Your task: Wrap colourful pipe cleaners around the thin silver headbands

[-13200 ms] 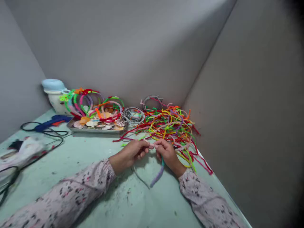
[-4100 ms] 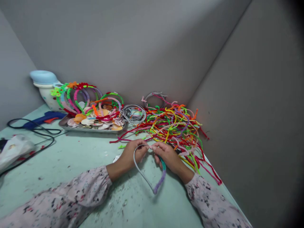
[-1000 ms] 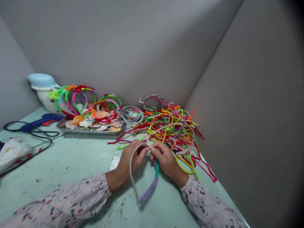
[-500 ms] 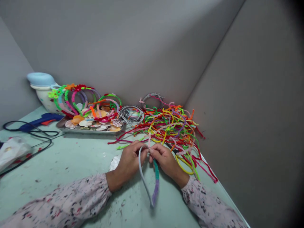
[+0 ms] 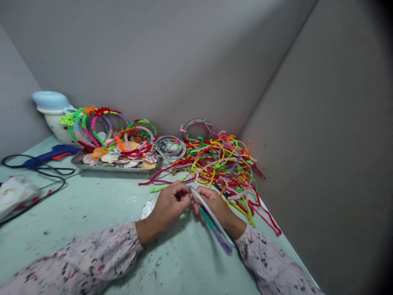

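Note:
Between my two hands is a thin headband [image 5: 215,221], part bare grey and part wrapped in teal and purple fuzzy pipe cleaner [image 5: 221,241]. My right hand [image 5: 215,205] pinches it close to its upper end. The fingers of my left hand [image 5: 170,207] are closed at the same spot, against the right fingertips; what exactly lies under them is hidden. A pale pink pipe cleaner [image 5: 196,180] sticks up just beyond the fingertips. The loop of the band hangs down and to the right, in front of my right wrist.
Behind my hands lies a heap of coloured pipe cleaners [image 5: 221,159], with coils of grey bands [image 5: 170,147] beside it. A metal tray [image 5: 113,169] holds shells and finished headbands. Farther left are a blue glue gun [image 5: 50,156], its black cord and a blue-lidded container [image 5: 52,102].
The headband has swung: its lower end moved to the right, so the grey part now crosses in front of my right hand. Both hands stay nearly in place.

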Demonstrator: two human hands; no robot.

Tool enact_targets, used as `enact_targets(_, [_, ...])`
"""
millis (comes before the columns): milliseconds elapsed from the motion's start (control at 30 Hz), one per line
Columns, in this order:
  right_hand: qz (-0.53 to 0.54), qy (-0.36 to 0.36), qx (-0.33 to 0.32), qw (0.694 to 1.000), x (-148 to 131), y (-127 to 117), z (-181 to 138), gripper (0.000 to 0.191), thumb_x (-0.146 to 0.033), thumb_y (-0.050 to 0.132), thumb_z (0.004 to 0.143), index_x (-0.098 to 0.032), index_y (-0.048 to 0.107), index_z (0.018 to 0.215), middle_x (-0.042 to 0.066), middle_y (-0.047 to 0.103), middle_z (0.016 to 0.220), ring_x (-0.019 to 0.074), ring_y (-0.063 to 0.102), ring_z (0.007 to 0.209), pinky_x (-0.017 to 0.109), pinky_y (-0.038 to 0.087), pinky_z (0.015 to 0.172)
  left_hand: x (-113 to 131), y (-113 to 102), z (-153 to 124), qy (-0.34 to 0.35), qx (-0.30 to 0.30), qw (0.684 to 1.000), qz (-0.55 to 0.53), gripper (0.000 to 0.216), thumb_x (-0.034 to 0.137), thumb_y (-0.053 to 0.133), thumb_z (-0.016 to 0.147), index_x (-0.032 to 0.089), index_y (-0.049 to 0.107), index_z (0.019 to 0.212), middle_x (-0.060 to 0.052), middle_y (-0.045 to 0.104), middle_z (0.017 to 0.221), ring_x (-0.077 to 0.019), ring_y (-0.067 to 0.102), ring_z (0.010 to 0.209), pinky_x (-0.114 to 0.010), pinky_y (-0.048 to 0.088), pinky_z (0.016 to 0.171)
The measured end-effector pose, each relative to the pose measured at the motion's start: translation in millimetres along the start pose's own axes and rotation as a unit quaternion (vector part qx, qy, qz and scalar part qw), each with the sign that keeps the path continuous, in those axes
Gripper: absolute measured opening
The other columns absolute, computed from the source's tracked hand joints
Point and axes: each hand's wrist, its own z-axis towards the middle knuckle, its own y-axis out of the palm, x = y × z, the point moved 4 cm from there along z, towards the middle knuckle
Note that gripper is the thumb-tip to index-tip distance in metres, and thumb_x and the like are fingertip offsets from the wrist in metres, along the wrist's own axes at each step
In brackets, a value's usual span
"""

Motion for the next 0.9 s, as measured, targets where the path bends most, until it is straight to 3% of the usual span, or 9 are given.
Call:
enact_targets(333, [0.018, 0.033, -0.013, 0.999, -5.3, 1.8, 0.5, 0.031, -0.047, 0.058, 0.084, -0.018, 0.05, 0.075, -0.004, 0.058, 0.055, 0.0076, 0.045, 0.037, 0.019, 0.033, 0.037, -10.4, 4.6, -0.5, -0.034, -0.012, 0.999, -0.033, 0.013, 0.022, 0.055, 0.077, 0.014, 0.064, 0.08, -0.001, 0.059, 0.072, -0.012, 0.051, 0.064, -0.023, 0.039, 0.059])
enact_targets(533, [-0.004, 0.033, -0.029, 0.999, -9.9, 0.8, 1.6, 0.036, -0.05, 0.059, 0.082, -0.017, 0.053, 0.07, -0.002, 0.058, 0.054, 0.0088, 0.045, 0.045, 0.021, 0.032, 0.044, -10.4, 4.5, 1.0, -0.062, -0.01, 0.996, -0.062, 0.008, 0.021, 0.056, 0.073, 0.015, 0.06, 0.07, 0.003, 0.052, 0.061, -0.0106, 0.045, 0.058, -0.022, 0.034, 0.055])
enact_targets(700, [-0.023, 0.021, -0.027, 0.999, -22.0, 5.3, -1.1, 0.038, -0.051, 0.062, 0.08, -0.017, 0.053, 0.065, -0.001, 0.057, 0.056, 0.0099, 0.046, 0.051, 0.022, 0.033, 0.049, -7.7, 3.9, 0.7, -0.048, -0.021, 0.997, -0.063, 0.008, 0.02, 0.057, 0.074, 0.015, 0.06, 0.069, 0.003, 0.051, 0.061, -0.0098, 0.043, 0.058, -0.021, 0.033, 0.055])
enact_targets(900, [0.018, 0.036, -0.048, 0.998, -12.3, 1.8, 1.4, 0.035, -0.05, 0.062, 0.08, -0.017, 0.052, 0.072, -0.003, 0.056, 0.052, 0.0089, 0.045, 0.045, 0.022, 0.032, 0.044, -7.0, 4.6, 1.1, -0.042, -0.029, 0.996, -0.08, 0.013, 0.024, 0.058, 0.076, 0.015, 0.056, 0.067, 0.004, 0.047, 0.06, -0.0087, 0.041, 0.057, -0.02, 0.032, 0.053])
